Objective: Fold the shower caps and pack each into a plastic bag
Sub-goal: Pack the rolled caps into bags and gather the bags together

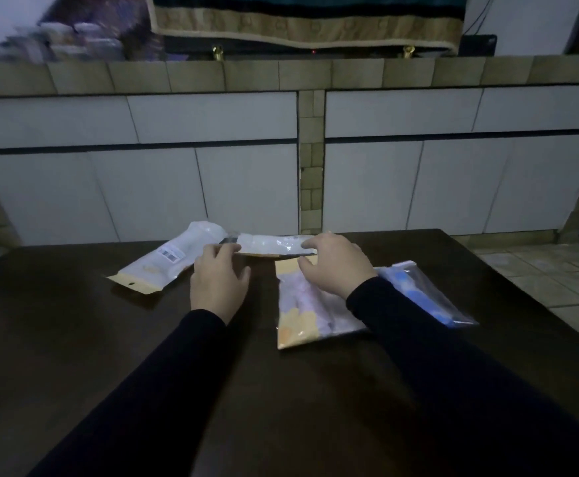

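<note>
While both your hands sit at the far middle of the surface, read the layout as follows:

Key relation: the white bag (274,245) lies just beyond both hands, its long axis running left to right across your view, so each hand meets one end of it.
Left grip: your left hand (219,280) has loosely spread fingers whose tips touch the bag's left end; it looks released, closing on nothing that you can make out.
Right grip: your right hand (336,263) arches over the bag's right end with bent fingers and the thumb near the near edge; whether it already pinches the bag you cannot tell.
Nearer hand: both reach it about equally; the right covers more of it.
Left bag (174,258): a second white packet with a barcode label and a yellow header lies just left of your left hand, slanting from near left to far right, its far end close to the white bag's left end.
Yellow bag (301,304): a filled packet lies under your right wrist, long axis pointing away from you, top edge just beside the white bag.
Blue bag (425,294): a clear packet with blue contents slants at the right, partly hidden by your right sleeve (418,325).
In the way: judging by this, pulling the white bag toward you would drag it over the yellow bag; lifting first seems safer.
Caps: no loose cap shows.
</note>
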A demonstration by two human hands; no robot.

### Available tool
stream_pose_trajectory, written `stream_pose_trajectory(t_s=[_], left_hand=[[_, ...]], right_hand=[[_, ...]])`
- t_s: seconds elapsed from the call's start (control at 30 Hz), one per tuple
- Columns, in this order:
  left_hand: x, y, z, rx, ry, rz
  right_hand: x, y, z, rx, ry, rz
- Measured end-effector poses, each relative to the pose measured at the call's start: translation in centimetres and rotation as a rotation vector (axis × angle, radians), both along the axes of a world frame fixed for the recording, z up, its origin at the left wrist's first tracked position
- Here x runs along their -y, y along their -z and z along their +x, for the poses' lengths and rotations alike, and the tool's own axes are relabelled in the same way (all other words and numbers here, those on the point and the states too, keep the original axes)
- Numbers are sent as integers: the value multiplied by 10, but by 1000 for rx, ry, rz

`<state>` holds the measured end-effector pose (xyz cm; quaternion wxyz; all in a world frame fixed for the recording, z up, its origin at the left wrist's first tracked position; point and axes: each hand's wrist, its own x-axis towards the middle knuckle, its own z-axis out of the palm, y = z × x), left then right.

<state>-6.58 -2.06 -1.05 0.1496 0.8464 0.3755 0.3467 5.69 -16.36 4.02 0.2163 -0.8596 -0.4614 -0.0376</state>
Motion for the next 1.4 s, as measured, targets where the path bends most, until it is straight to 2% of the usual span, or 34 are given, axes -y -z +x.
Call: stream_pose_trajectory(t_s=[0.1,0.23,0.37,0.47,0.63,0.77,0.87,0.97,1.23,1.4], left_hand=[[-32,3,1,-14,-48,88],[-65,7,6,-140,-104,166],[-83,9,13,-181,-111,190],[-90,13,15,-83,-73,179],[-86,12,19,174,208,170],[-75,6,14,383,338,79],[-69,1,7,428,353,-163],[-60,-7,5,530,477,-382],[-43,-28,-7,698,544,-304],[-37,-31,-20,738,571,-358]], right_hand=[[-39,-1,6,24,-41,-32],[-87,6,7,59,-95,-64],[-123,18,5,193,-128,-133],[-136,24,5,301,-126,-132],[-131,26,3,305,-119,30],[-108,14,-1,233,-94,197],[-88,9,-1,153,-83,338],[-72,4,0,8,-143,459],[-55,0,0,-340,-343,569],[-55,-7,-11,-452,-318,602]])
